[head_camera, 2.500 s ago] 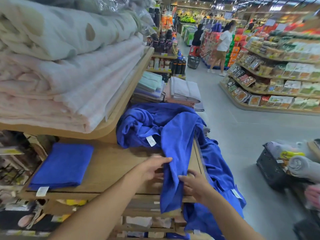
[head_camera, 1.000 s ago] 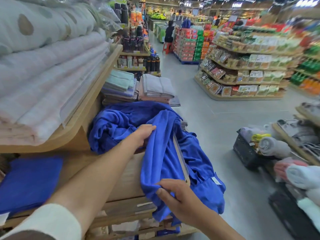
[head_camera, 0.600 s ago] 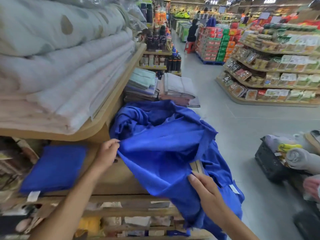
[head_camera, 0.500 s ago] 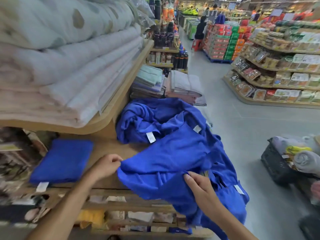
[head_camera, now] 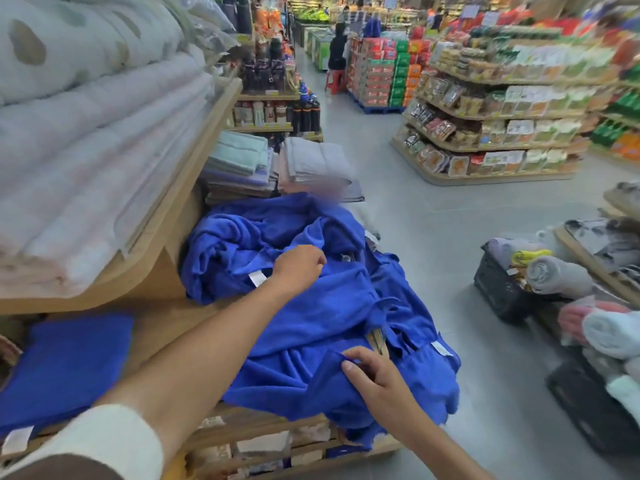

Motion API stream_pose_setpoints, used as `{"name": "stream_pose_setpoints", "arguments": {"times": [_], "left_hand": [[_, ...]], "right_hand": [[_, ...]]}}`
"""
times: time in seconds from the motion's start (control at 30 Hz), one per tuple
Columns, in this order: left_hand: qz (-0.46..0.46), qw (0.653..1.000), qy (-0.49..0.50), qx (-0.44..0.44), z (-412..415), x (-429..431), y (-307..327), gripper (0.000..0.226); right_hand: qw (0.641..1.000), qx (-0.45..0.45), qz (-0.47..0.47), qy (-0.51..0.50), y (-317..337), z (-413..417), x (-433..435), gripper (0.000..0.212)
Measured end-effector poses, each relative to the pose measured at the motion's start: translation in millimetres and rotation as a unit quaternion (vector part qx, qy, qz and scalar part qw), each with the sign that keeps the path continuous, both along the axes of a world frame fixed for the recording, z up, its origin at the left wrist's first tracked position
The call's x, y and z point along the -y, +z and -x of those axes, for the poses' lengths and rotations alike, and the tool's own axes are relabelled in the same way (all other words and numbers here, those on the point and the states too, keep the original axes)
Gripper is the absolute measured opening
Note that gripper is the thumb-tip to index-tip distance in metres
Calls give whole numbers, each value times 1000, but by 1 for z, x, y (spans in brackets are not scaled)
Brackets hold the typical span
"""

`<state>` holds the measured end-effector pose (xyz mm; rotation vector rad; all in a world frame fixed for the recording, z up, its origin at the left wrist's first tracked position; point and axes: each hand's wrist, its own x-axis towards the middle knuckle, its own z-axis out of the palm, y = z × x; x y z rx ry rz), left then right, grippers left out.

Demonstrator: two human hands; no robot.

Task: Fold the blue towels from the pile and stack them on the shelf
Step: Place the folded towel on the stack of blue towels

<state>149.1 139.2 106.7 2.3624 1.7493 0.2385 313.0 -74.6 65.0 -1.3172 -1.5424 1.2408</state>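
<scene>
Head view: a heap of loose blue towels [head_camera: 239,244] lies on the wooden shelf [head_camera: 162,327], pushed up against the post of the tier above. One blue towel [head_camera: 329,317] is spread out in front of the heap, covering the right part of the shelf and hanging over its front and right edges.

The left hand [head_camera: 299,268] reaches across to the far side of this towel, fingers curled down and bunching the cloth. A white sleeve [head_camera: 104,441] shows at the arm's near end. The right hand [head_camera: 377,379] is at the near side, pinching a raised fold of the same towel between thumb and fingertips.

A white label [head_camera: 258,278] shows on the heap just left of the left wrist, and another label [head_camera: 441,348] on the overhanging edge. A folded blue towel [head_camera: 65,368] lies flat at the left end of the shelf, apart from the spread one.

The upper tier [head_camera: 194,174] carries thick pale blankets [head_camera: 104,150]. Behind the heap stand stacks of folded mint towels [head_camera: 239,155] and grey towels [head_camera: 315,161]. Across the grey floor [head_camera: 433,237], a black basket [head_camera: 498,292] holds rolled towels, and grocery shelving [head_camera: 502,133] runs beyond.
</scene>
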Motion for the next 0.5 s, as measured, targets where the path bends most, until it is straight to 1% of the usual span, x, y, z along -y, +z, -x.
{"name": "stream_pose_setpoints", "arguments": {"times": [0.07,0.13,0.2,0.23,0.3,0.37,0.4,0.43,0.5], "left_hand": [[17,998,17,-66,-19,-20,-3,26],[52,989,43,-128,-26,-33,-10,28],[72,982,62,-164,-26,-40,-20,32],[73,981,72,-164,-24,-43,-25,32],[65,987,85,-122,-20,-46,-31,27],[62,995,71,-40,-16,-47,-33,14],[71,996,59,11,-14,-46,-32,6],[85,992,53,72,-13,-44,-30,5],[124,968,67,210,-12,-36,-21,12]], "right_hand": [[1000,2,-16,-13,-2,-2,6,22],[999,6,-30,-28,-5,-4,12,27],[998,13,-42,-38,-8,-6,18,26],[998,18,-45,-41,-9,-7,20,25],[997,17,-48,-53,-10,-9,23,23],[997,7,-53,-63,-8,-10,22,21],[996,6,-58,-60,-6,-11,21,20],[997,8,-63,-53,-3,-12,19,20],[996,18,-79,-35,6,-12,11,17]]}}
